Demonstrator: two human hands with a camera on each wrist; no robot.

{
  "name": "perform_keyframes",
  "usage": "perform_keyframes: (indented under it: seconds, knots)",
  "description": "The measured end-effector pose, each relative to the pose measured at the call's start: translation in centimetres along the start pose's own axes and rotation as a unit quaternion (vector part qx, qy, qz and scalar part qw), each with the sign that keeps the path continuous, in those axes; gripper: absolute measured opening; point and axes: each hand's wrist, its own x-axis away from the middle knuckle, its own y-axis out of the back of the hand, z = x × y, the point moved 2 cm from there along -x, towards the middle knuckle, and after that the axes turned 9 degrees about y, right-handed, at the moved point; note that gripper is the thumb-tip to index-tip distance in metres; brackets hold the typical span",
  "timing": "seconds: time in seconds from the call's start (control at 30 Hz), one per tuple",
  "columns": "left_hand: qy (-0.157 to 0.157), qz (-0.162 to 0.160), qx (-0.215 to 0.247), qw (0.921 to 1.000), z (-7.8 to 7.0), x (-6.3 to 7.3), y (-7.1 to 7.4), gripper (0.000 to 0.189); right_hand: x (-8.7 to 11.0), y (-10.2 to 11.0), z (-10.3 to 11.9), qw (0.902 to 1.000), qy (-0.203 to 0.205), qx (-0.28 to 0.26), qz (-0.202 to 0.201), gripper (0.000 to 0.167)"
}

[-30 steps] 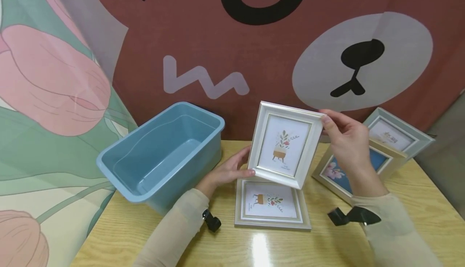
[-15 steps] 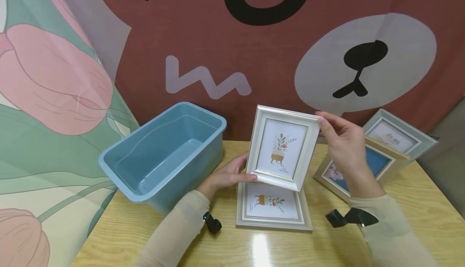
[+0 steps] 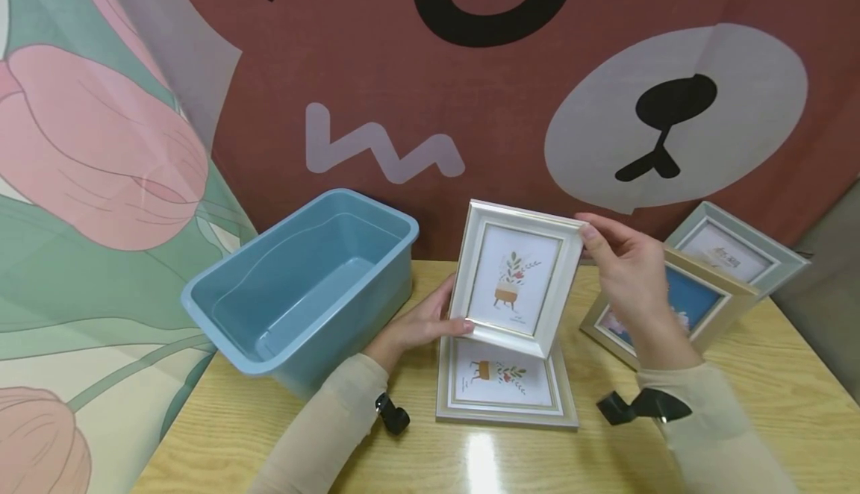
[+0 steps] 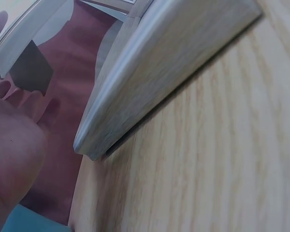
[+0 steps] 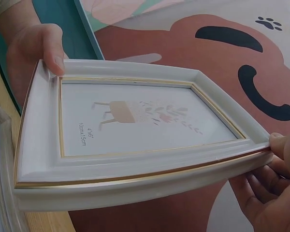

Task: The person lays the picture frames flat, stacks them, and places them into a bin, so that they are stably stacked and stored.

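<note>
Picture frame (image 3: 515, 279), white, gold-lined, illustrated with a potted plant: raised above the wooden table (image 3: 228, 434), face tilted up toward the wearer. Left hand (image 3: 419, 322): clamped on its lower left corner, thumb in front, fingers behind. Right hand (image 3: 631, 270): clamped on its upper right corner, thumb against fingers across the edge. Change over the last second: slight lowering and shift leftward, right hand along with it, left hand nearly unmoved; both holds as before. Significance, by judgement: small adjustment under two-handed control, no release yet. Below in the head view: beige-edged frame (image 3: 507, 382), flat, similarly illustrated but turned sideways. To the left: blue tub (image 3: 363, 330). To the right: tan frame (image 3: 702, 296), blossom-pictured, partly overlapping grey-green frame (image 3: 722, 251) behind.
</note>
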Motion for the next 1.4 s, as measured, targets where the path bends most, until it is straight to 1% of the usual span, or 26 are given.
perform_keyframes:
  seconds: [0.1,0.2,0.43,0.67,1.17,1.4]
  knots:
    - [0.003,0.000,0.002,1.0000,-0.05,0.15,0.01,0.102,0.11,-0.07,0.01,0.9999,0.011,0.007,0.003,0.040]
    - [0.005,-0.004,-0.005,1.0000,-0.04,0.26,0.15,0.106,0.13,-0.10,-0.02,0.9998,0.018,0.008,0.001,0.040]
    - [-0.003,-0.023,-0.037,0.9991,0.25,0.16,0.58,0.113,0.15,0.02,-0.29,0.9999,0.010,0.006,-0.003,0.040]
    - [-0.016,-0.023,-0.039,0.9989,0.31,0.22,0.72,0.113,0.15,0.19,-0.57,0.9994,-0.004,0.033,-0.001,0.040]
    - [-0.018,-0.033,-0.044,0.9984,0.22,0.61,0.89,0.100,0.15,0.24,-0.62,0.9996,0.000,0.029,-0.005,0.039]
    - [-0.028,-0.037,-0.054,0.9974,0.41,0.72,0.99,0.092,0.20,0.28,-0.67,0.9996,-0.006,0.027,-0.004,0.040]
